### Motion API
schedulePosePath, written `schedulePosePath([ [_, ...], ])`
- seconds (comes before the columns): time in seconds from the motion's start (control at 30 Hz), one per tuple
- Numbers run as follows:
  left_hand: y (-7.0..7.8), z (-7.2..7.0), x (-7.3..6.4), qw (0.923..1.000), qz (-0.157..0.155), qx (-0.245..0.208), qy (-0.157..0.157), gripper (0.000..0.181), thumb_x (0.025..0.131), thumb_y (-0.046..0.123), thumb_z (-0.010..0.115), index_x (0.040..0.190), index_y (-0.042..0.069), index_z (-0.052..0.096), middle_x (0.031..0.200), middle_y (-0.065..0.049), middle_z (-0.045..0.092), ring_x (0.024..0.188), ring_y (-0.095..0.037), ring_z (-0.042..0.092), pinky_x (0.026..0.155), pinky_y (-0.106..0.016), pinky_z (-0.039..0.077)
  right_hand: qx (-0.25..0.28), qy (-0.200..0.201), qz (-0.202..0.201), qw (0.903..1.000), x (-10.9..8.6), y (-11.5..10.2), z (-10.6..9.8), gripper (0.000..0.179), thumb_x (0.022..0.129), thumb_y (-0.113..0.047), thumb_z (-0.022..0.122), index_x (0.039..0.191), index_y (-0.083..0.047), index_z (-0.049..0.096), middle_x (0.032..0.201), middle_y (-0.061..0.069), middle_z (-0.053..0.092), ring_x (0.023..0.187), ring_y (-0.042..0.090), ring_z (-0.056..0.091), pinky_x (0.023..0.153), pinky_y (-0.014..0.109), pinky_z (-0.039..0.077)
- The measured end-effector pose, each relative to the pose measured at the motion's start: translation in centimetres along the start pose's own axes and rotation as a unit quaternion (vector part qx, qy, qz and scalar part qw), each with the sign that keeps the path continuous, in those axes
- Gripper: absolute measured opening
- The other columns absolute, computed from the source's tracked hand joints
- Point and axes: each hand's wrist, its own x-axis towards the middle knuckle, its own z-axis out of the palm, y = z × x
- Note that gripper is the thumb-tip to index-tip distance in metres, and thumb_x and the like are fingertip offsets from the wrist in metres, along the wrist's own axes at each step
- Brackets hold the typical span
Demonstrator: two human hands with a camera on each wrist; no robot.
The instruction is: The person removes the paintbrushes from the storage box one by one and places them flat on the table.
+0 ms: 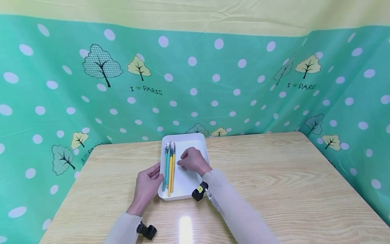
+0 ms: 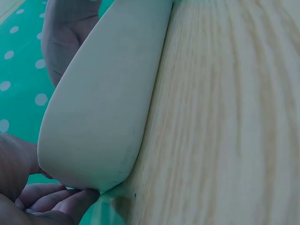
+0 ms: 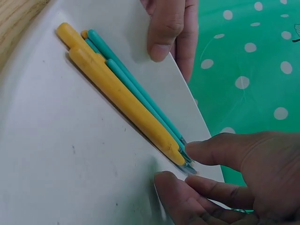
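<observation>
A white tray holds several paintbrushes along its left side, with teal handles and yellow handles. Their bristles point away from me. My left hand grips the tray's left wall, thumb over the rim and fingers outside. Over the tray, just right of the brushes, is my right hand, holding nothing. In the right wrist view its thumb is close to the brushes' metal collars, with the other fingers apart from it; whether the thumb touches them I cannot tell. The bristles are mostly hidden there.
The tray rests on a light wooden table near its back edge. Behind and at both sides hangs a green dotted cloth with printed trees. Small black cameras are on both wrists.
</observation>
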Motion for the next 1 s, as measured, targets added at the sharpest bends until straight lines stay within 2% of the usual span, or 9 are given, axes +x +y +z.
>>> schedulePosePath([
  [0.23, 0.1, 0.1, 0.1, 0.9999, -0.011, -0.01, 0.0, 0.052, 0.095, 0.003, 0.063, 0.146, 0.003, 0.052, 0.149, -0.02, 0.055, 0.136, -0.031, 0.057, 0.103, -0.026, 0.052, -0.015, 0.014, 0.003, 0.9998, 0.0, -0.9, 0.8, 0.017, 0.085, -0.015, 0.081, 0.092, -0.004, 0.069, 0.079, 0.009, 0.074, 0.066, 0.014, 0.066, 0.057, 0.021, 0.053],
  [0.4, 0.1, 0.2, 0.0, 0.9998, -0.017, -0.014, 0.0, 0.052, 0.095, 0.002, 0.062, 0.146, 0.004, 0.052, 0.149, -0.021, 0.054, 0.136, -0.032, 0.057, 0.104, -0.028, 0.052, -0.023, 0.01, 0.017, 0.9995, -0.3, -1.6, 1.4, 0.018, 0.084, -0.016, 0.082, 0.089, -0.006, 0.067, 0.077, 0.008, 0.074, 0.066, 0.015, 0.066, 0.055, 0.021, 0.049],
  [0.53, 0.1, 0.2, -0.1, 0.9998, -0.016, -0.014, -0.006, 0.052, 0.095, 0.003, 0.061, 0.147, 0.005, 0.051, 0.15, -0.021, 0.053, 0.136, -0.032, 0.056, 0.103, -0.028, 0.052, -0.012, 0.007, 0.026, 0.9996, -0.4, -1.7, 1.9, 0.017, 0.084, -0.015, 0.082, 0.084, -0.007, 0.067, 0.076, 0.007, 0.075, 0.068, 0.018, 0.07, 0.054, 0.021, 0.05],
  [0.77, -0.1, 0.1, -0.3, 0.9996, -0.015, -0.023, -0.009, 0.053, 0.095, 0.002, 0.061, 0.147, 0.005, 0.051, 0.15, -0.022, 0.053, 0.136, -0.033, 0.056, 0.102, -0.028, 0.052, -0.012, 0.01, 0.019, 0.9997, -0.1, -1.8, 3.0, 0.017, 0.085, -0.01, 0.08, 0.074, -0.005, 0.068, 0.066, 0.005, 0.071, 0.059, 0.016, 0.068, 0.049, 0.019, 0.053],
  [1.0, -0.2, 0.0, -0.2, 0.9996, -0.011, -0.024, -0.008, 0.053, 0.095, 0.001, 0.06, 0.147, 0.004, 0.051, 0.151, -0.022, 0.052, 0.137, -0.033, 0.055, 0.103, -0.028, 0.052, -0.033, 0.027, 0.04, 0.9983, 0.0, -2.4, 3.4, 0.018, 0.083, -0.012, 0.08, 0.086, -0.002, 0.066, 0.067, 0.005, 0.065, 0.055, 0.014, 0.061, 0.045, 0.019, 0.049],
])
